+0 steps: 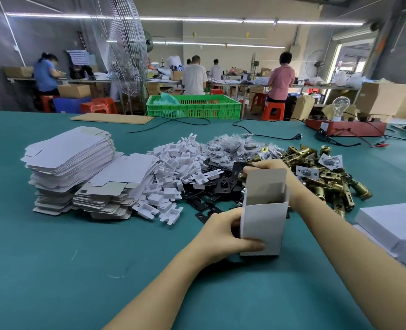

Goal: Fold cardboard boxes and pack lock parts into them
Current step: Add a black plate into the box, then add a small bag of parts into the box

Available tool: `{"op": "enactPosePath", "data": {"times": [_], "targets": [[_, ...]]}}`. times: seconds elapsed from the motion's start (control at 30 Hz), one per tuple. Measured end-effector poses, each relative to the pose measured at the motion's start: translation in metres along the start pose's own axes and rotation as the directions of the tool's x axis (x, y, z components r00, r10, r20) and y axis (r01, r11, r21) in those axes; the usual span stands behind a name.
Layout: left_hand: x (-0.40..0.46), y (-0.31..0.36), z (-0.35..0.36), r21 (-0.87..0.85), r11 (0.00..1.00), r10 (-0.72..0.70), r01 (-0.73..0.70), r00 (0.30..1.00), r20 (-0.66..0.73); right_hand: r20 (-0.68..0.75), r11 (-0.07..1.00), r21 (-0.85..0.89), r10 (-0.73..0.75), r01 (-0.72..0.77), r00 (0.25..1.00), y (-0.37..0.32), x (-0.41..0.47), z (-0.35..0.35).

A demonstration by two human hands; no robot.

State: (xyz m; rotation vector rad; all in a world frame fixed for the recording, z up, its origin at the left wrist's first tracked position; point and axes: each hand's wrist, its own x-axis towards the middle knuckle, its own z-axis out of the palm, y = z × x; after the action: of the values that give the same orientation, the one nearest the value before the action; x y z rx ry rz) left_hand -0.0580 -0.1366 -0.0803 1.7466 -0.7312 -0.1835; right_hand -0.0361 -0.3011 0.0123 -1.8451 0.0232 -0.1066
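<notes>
The left hand (223, 236) is gripping the upright box (263, 225), mouth up; just beyond it, the right hand (267, 166) is apparently pinching a black plate (238, 169).

The upright white folded cardboard box (263, 220) hides the right hand's (266, 166) palm and most of its fingers; what it pinches above the raised flap is too dark and small to identify. The box's contents are a dim blur. The left hand's (223, 236) fingers disappear behind the box's left wall. Closed white boxes (392, 225) at the green table's (78, 258) right edge are cut off by the frame. Plastic-bagged parts (230, 148) blur into 1 glinting heap.
</notes>
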Motion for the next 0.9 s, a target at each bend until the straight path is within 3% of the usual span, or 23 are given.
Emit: {"op": "enactPosePath", "data": {"times": [0.1, 0.17, 0.27, 0.33, 0.43, 0.5, 0.57, 0.67, 0.73, 0.8, 0.83, 0.9], "targets": [[0.001, 0.001, 0.000, 0.009, 1.000, -0.005, 0.005, 1.000, 0.000, -0.099, 0.986, 0.157, 0.073, -0.057, 0.992, -0.002, 0.003, -0.019], [0.000, 0.001, 0.000, 0.005, 1.000, -0.007, 0.007, 1.000, 0.003, -0.128, 0.911, 0.405, 0.137, -0.074, 0.982, -0.007, -0.004, -0.035], [-0.002, 0.004, 0.001, -0.021, 1.000, -0.010, 0.010, 1.000, 0.011, -0.123, 0.813, 0.578, 0.168, -0.067, 0.978, -0.008, -0.018, -0.047], [-0.002, 0.005, 0.002, -0.036, 0.999, -0.011, 0.011, 1.000, 0.010, -0.109, 0.679, 0.730, 0.225, -0.075, 0.968, -0.013, -0.025, -0.053], [-0.001, 0.005, 0.002, -0.038, 0.999, -0.014, 0.014, 1.000, 0.010, 0.028, 0.372, 0.923, 0.198, -0.102, 0.980, -0.024, -0.034, -0.062], [-0.001, 0.005, 0.003, -0.044, 0.999, -0.017, 0.017, 1.000, 0.010, 0.077, 0.248, 0.963, 0.115, -0.103, 0.990, -0.028, -0.036, -0.069], [-0.001, 0.005, 0.002, -0.052, 0.998, -0.020, 0.021, 1.000, 0.007, 0.101, 0.191, 0.976, 0.044, -0.108, 0.994, -0.031, -0.041, -0.072], [-0.001, 0.006, 0.001, -0.049, 0.999, -0.020, 0.021, 1.000, 0.003, 0.113, 0.336, 0.935, 0.032, -0.118, 0.993, -0.034, -0.046, -0.073], [-0.001, 0.007, 0.001, -0.043, 0.999, -0.019, 0.019, 1.000, 0.002, 0.070, 0.585, 0.808, 0.035, -0.077, 0.997, -0.037, -0.049, -0.071], [-0.001, 0.008, 0.002, -0.044, 0.999, -0.015, 0.015, 1.000, 0.003, 0.005, 0.842, 0.539, -0.038, 0.029, 0.999, -0.042, -0.053, -0.068], [-0.001, 0.008, 0.002, -0.046, 0.999, -0.012, 0.012, 1.000, 0.004, -0.010, 0.920, 0.381, -0.093, 0.089, 0.996, -0.044, -0.055, -0.067], [-0.002, 0.009, 0.002, -0.045, 0.999, -0.005, 0.005, 1.000, 0.007, 0.009, 0.976, 0.067, -0.209, 0.208, 0.978, -0.051, -0.062, -0.064]]}}
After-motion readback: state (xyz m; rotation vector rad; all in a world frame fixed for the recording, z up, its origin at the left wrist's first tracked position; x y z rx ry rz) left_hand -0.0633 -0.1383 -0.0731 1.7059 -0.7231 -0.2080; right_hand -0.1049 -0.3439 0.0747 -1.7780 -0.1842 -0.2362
